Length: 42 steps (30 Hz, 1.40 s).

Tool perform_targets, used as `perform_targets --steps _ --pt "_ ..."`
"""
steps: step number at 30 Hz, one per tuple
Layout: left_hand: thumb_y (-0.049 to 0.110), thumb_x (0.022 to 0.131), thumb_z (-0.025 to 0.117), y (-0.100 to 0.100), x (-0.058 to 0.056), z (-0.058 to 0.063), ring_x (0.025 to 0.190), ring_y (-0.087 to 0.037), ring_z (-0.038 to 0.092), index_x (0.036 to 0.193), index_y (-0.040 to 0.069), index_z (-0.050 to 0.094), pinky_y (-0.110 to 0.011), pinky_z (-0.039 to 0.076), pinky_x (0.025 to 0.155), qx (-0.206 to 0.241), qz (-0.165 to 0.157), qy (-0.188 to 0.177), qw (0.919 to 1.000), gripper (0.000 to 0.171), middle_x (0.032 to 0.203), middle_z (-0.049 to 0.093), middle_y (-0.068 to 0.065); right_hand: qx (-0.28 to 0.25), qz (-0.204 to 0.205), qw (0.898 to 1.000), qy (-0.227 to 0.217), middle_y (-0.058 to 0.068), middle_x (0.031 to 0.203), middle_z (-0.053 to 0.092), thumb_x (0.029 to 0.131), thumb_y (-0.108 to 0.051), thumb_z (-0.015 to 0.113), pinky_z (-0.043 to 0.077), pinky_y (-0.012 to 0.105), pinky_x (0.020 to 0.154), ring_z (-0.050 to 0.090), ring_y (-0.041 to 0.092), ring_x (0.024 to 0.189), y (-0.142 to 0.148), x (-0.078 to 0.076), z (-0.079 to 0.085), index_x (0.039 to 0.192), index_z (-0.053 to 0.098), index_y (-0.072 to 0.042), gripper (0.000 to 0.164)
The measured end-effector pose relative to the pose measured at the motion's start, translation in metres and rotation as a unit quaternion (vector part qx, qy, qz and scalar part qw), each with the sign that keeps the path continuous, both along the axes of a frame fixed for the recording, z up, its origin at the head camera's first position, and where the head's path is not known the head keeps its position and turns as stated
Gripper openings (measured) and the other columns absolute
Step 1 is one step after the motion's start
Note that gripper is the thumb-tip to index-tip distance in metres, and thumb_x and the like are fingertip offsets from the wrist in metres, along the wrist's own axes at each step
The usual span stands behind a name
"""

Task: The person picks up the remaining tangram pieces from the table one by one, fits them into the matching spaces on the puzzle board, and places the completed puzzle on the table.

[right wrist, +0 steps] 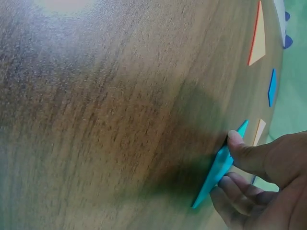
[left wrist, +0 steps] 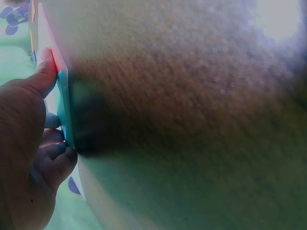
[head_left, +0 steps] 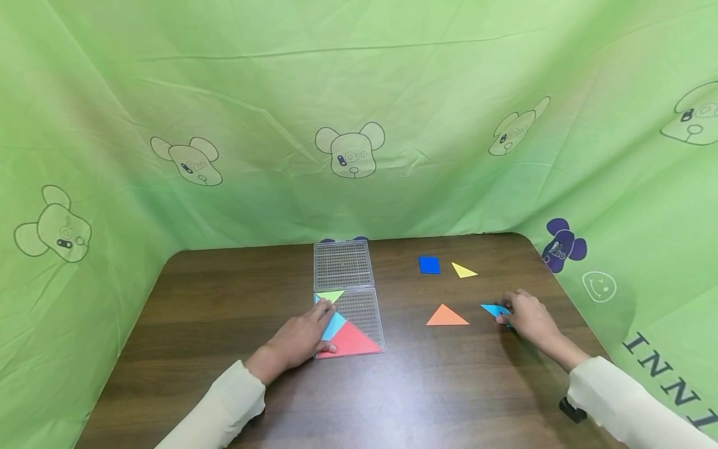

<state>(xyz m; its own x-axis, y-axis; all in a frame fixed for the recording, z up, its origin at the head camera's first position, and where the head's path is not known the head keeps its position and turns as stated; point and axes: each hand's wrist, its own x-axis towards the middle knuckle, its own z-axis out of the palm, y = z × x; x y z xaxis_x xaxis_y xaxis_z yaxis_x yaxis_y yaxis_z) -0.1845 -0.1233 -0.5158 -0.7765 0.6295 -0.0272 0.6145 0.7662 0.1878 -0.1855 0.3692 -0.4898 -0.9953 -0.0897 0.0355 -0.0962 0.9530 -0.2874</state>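
Note:
My left hand (head_left: 303, 333) rests at the left edge of an open, hinged clear tray (head_left: 364, 310) with a dotted bed. Its fingers lie over a light-blue tangram piece (head_left: 335, 326), partly hidden, and its thumb touches a red triangle (head_left: 353, 341). A yellow-green triangle (head_left: 331, 295) sits in the tray's upper left corner. On the right side of the table, my right hand (head_left: 527, 318) pinches a second light-blue tangram piece (right wrist: 221, 165) between thumb and fingers. That piece is pointed at both ends in the right wrist view; its full outline is partly covered.
Between the tray and my right hand lies an orange triangle (head_left: 447, 316). Farther back are a dark-blue square (head_left: 429, 265) and a yellow triangle (head_left: 464, 270). The tray's dotted lid (head_left: 343, 265) lies flat toward the back. A green printed cloth (head_left: 269, 206) surrounds the wooden table.

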Motion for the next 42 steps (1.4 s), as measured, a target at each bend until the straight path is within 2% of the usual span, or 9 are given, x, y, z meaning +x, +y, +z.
perform_targets --steps 7,12,19,24,31,35,42 --pt "0.058 0.088 0.057 -0.001 0.001 -0.001 0.135 -0.027 0.043 0.149 0.004 0.033 -0.037 0.050 0.097 0.001 -0.001 0.000 1.0000 0.085 0.153 0.032 -0.013 -0.014 0.010 1.000 -0.010 0.011 0.081 0.055 0.068 -0.010 0.084 0.046 0.040 0.063 0.053 0.024 0.075 0.001 -0.002 -0.001 0.086 0.060 0.000 0.031" --pt "0.058 0.087 0.057 -0.001 0.002 -0.001 0.135 -0.026 0.044 0.148 0.004 0.034 -0.037 0.050 0.097 0.001 0.000 0.003 1.0000 0.085 0.152 0.033 -0.013 -0.024 0.025 0.999 -0.037 0.007 0.075 0.052 0.071 -0.006 0.081 0.041 0.033 0.057 0.050 0.021 0.069 0.004 -0.007 0.001 0.084 0.052 -0.003 0.032" --pt "0.059 0.088 0.056 0.000 0.002 0.000 0.134 -0.026 0.044 0.149 0.004 0.033 -0.036 0.050 0.097 -0.003 0.001 -0.003 1.0000 0.085 0.152 0.032 -0.013 -0.057 0.051 0.995 -0.071 0.005 0.077 0.060 0.079 -0.007 0.075 0.046 0.033 0.063 0.055 0.019 0.073 0.001 -0.016 0.015 0.089 0.061 -0.002 0.018" --pt "0.058 0.088 0.056 -0.001 0.001 0.000 0.135 -0.026 0.043 0.149 0.004 0.033 -0.036 0.050 0.097 -0.004 0.001 -0.002 1.0000 0.085 0.152 0.032 -0.013 -0.107 0.062 0.989 -0.085 0.004 0.082 0.065 0.083 -0.010 0.073 0.048 0.029 0.066 0.057 0.015 0.076 -0.009 -0.023 0.027 0.097 0.066 -0.001 0.018" --pt "0.059 0.088 0.055 -0.001 0.002 0.000 0.137 -0.026 0.041 0.150 0.004 0.032 -0.035 0.050 0.097 -0.007 0.002 -0.002 1.0000 0.086 0.153 0.032 -0.012 -0.223 0.027 0.963 -0.148 0.016 0.098 0.065 0.090 -0.011 0.066 0.057 0.033 0.068 0.062 0.019 0.082 -0.029 -0.032 0.039 0.111 0.060 0.006 0.028" --pt "0.058 0.088 0.056 0.000 0.001 0.001 0.137 -0.027 0.041 0.149 0.002 0.033 -0.035 0.052 0.093 -0.005 -0.005 0.007 1.0000 0.086 0.151 0.033 -0.013 -0.273 0.016 0.948 -0.164 0.022 0.105 0.061 0.091 -0.010 0.066 0.059 0.034 0.071 0.063 0.020 0.086 -0.043 -0.037 0.043 0.118 0.055 0.010 0.036" --pt "0.058 0.088 0.056 0.001 0.000 0.002 0.139 -0.028 0.038 0.148 0.002 0.033 -0.037 0.051 0.095 -0.002 -0.007 0.004 1.0000 0.085 0.151 0.034 -0.014 -0.348 0.015 0.918 -0.189 0.021 0.107 0.052 0.089 -0.005 0.067 0.059 0.036 0.076 0.062 0.018 0.085 -0.063 -0.046 0.046 0.122 0.048 0.013 0.042"
